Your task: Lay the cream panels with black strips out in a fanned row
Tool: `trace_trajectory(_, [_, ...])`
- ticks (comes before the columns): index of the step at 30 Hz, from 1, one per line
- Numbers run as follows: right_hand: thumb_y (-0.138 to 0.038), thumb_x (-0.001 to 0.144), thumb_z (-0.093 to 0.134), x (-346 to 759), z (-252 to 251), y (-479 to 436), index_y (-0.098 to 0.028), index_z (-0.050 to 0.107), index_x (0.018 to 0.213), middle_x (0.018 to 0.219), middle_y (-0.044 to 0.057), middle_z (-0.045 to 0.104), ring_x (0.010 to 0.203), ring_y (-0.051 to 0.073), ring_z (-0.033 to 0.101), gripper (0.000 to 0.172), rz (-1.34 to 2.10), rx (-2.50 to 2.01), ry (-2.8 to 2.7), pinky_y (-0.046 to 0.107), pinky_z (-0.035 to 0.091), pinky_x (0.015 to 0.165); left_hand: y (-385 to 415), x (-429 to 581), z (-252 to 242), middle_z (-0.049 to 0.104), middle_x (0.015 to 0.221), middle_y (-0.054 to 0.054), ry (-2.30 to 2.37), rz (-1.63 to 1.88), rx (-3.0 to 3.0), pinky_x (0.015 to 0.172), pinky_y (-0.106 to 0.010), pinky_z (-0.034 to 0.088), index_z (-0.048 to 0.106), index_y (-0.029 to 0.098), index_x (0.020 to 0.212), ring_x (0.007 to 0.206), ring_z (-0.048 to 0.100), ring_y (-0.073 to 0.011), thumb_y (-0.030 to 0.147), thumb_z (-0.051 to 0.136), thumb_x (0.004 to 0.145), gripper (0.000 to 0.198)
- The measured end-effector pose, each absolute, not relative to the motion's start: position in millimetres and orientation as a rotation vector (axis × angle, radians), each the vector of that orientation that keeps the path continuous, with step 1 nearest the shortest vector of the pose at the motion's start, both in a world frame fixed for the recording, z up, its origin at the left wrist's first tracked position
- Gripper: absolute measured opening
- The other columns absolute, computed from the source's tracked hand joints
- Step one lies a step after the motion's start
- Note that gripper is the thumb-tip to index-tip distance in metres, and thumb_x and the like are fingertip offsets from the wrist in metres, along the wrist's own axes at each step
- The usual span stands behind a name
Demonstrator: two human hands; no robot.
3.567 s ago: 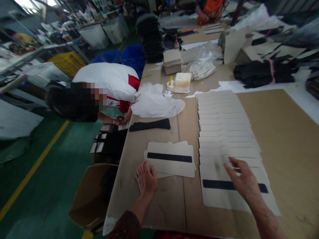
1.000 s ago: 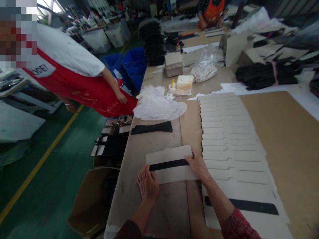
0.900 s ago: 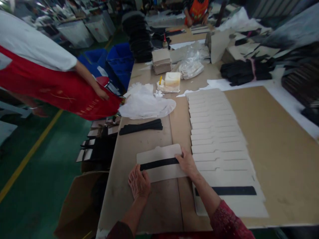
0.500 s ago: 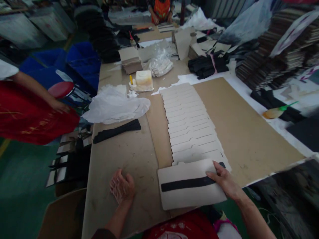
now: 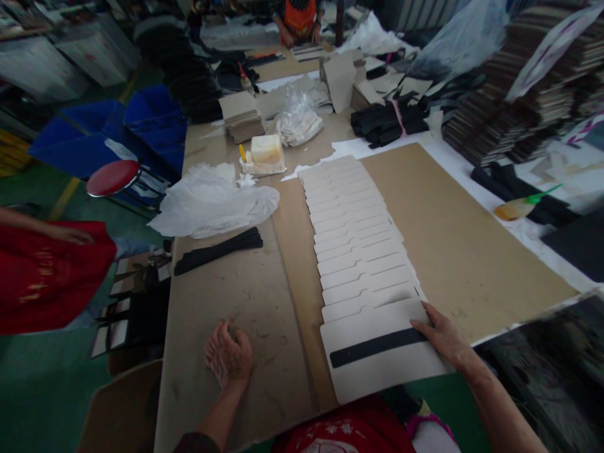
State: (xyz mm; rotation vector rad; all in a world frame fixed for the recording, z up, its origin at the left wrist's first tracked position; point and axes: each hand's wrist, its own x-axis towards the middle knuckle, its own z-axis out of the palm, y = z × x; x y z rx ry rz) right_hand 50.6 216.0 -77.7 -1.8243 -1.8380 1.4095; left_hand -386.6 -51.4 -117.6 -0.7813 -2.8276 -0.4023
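A pale board (image 5: 377, 377) with a black strip (image 5: 372, 349) across its middle lies at the table's front edge. My right hand (image 5: 436, 330) grips the board's right side, thumb on top near the strip's end. Beyond the board, a long overlapping row of pale boards (image 5: 358, 251) runs away from me. My left hand (image 5: 229, 353) rests on the bare table (image 5: 264, 314) to the left, fingers loosely curled and apart, holding nothing. Farther up on the left lies a small fanned pile of black strips (image 5: 219, 250).
Behind the strips are a plastic bag (image 5: 217, 204) and a glue block (image 5: 265, 154). Stacked boards (image 5: 514, 94) and a glue bottle (image 5: 519, 207) are at right. A person in a red apron (image 5: 56, 277) stands at left; another person (image 5: 299, 22) works at the far end.
My right hand has moved the strip-bearing board rightward, uncovering more of the row's near end. My left hand has hardly moved. The person at left has shifted away and lower in view.
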Motion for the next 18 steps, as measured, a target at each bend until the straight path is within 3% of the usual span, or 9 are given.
trace_trajectory(4, [-0.051, 0.077, 0.060, 55.4, -88.6, 215.4, -0.018, 0.055, 0.135, 0.120, 0.012, 0.069, 0.112, 0.029, 0.064, 0.067, 1.264, -1.821, -2.015, 0.045, 0.049, 0.100, -50.9, -386.3, -116.1, 0.056, 0.134, -0.018, -2.846, -0.391, -0.773, 0.106, -0.051, 0.037, 0.054, 0.011, 0.129, 0.124, 0.049, -0.0316, 0.032, 0.042, 0.095, 0.042])
trace_trajectory(11, [-0.063, 0.083, 0.051, 66.1, -102.7, 229.4, -0.020, 0.064, 0.117, 0.120, 0.016, 0.062, 0.095, 0.031, 0.066, 0.057, 0.615, -1.744, -2.127, 0.050, 0.054, 0.090, -51.9, -386.8, -112.6, 0.058, 0.130, -0.017, -2.850, -0.322, -0.764, 0.101, -0.049, 0.042, 0.054, 0.012, 0.128, 0.120, 0.053, -0.0315, 0.034, 0.037, 0.096, 0.041])
trace_trajectory(15, [-0.060, 0.085, 0.043, 74.7, -110.0, 267.1, -0.020, 0.063, 0.118, 0.120, 0.022, 0.061, 0.116, 0.041, 0.058, 0.055, 0.299, -1.624, -2.148, 0.060, 0.046, 0.100, -52.9, -387.8, -112.2, 0.060, 0.127, -0.016, -2.827, -0.312, -0.768, 0.098, -0.047, 0.045, 0.054, 0.013, 0.126, 0.119, 0.054, -0.0315, 0.033, 0.035, 0.097, 0.040])
trace_trajectory(18, [-0.062, 0.085, 0.037, 82.3, -114.2, 291.6, -0.030, 0.064, 0.120, 0.123, 0.027, 0.060, 0.128, 0.044, 0.049, 0.055, 0.279, -1.599, -2.100, 0.065, 0.041, 0.100, -54.9, -389.1, -114.3, 0.062, 0.125, -0.016, -2.812, -0.323, -0.756, 0.097, -0.047, 0.046, 0.056, 0.015, 0.124, 0.118, 0.056, -0.0314, 0.032, 0.035, 0.096, 0.039])
